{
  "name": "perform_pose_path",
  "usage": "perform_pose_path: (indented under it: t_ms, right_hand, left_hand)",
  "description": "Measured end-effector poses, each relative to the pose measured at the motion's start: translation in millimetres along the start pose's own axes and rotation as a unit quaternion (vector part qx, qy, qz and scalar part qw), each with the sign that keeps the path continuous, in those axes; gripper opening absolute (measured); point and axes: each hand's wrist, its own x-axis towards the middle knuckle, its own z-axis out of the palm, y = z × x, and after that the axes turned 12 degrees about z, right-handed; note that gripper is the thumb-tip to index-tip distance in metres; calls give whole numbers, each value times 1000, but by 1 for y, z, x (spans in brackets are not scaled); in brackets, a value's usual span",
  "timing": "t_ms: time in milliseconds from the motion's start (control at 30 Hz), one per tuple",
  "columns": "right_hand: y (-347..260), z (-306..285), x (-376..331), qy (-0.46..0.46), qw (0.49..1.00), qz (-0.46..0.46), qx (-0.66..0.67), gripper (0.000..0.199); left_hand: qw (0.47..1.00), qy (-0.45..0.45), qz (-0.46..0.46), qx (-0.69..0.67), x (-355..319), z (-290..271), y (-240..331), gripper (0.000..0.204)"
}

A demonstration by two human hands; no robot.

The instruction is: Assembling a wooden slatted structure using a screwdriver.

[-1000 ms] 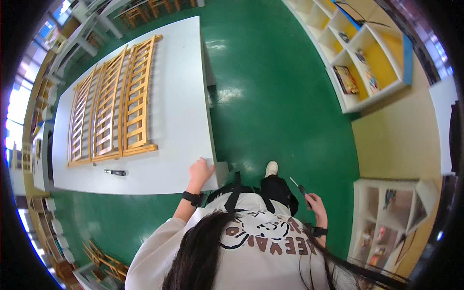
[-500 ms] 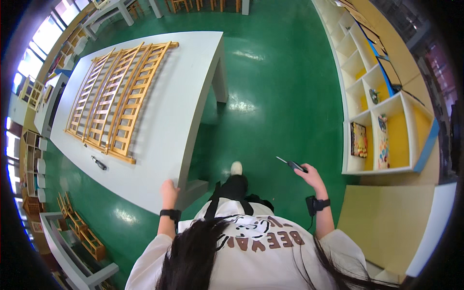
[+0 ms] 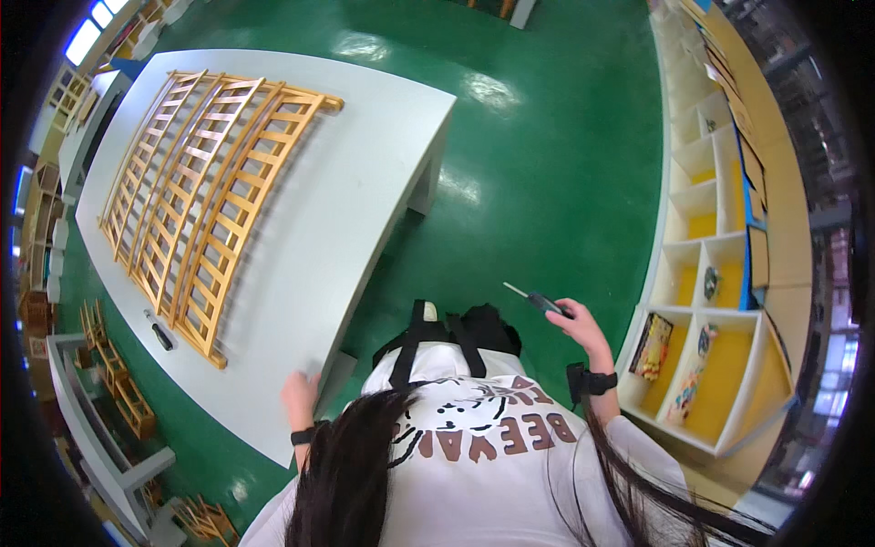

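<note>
A screwdriver (image 3: 544, 303) with a dark handle is held in my right hand (image 3: 583, 328), its pale shaft pointing up and left over the green floor. My left hand (image 3: 299, 398) is curled like a fist over the near right edge of the white table (image 3: 365, 137); nothing shows in it, though its underside is hidden. Slatted wooden panels (image 3: 196, 182) lie side by side on the tabletop, ahead and left of that hand. Near their close edge rests another hand tool (image 3: 162, 337) with a black handle and metal end, untouched.
White cubby shelving (image 3: 693, 319) with yellow backs runs along the right and holds several small items. Small wooden chairs (image 3: 118, 378) and a grey table frame (image 3: 100, 447) stand at the lower left. Green floor (image 3: 538, 164) lies between table and shelving.
The view has turned and moved, so the table edge and shelving appear slanted differently. My right hand still holds the screwdriver; my left hand stays curled by the table edge.
</note>
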Motion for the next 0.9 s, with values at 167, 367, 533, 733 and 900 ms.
perform_pose_path:
  t_ms: [167, 367, 533, 733, 900]
  right_hand:
    - [-80, -49, 77, -49, 998, -18, -47, 45]
    - [-159, -103, 189, -79, 981, -132, -115, 48]
    - [-238, -151, 284, -101, 974, -153, -135, 49]
    - [-374, -160, 372, -180, 906, -271, -271, 52]
    - [-469, -115, 429, -251, 866, -333, -274, 54]
  left_hand:
    - [975, -20, -46, -216, 75, -63, 104, 37]
    - [989, 78, -14, -127, 137, -74, 219, 38]
    - [979, 103, -89, -149, 205, -88, 307, 55]
    - [927, 58, -252, -272, 261, -102, 354, 74]
    - [879, 168, -334, -296, 279, -93, 363, 78]
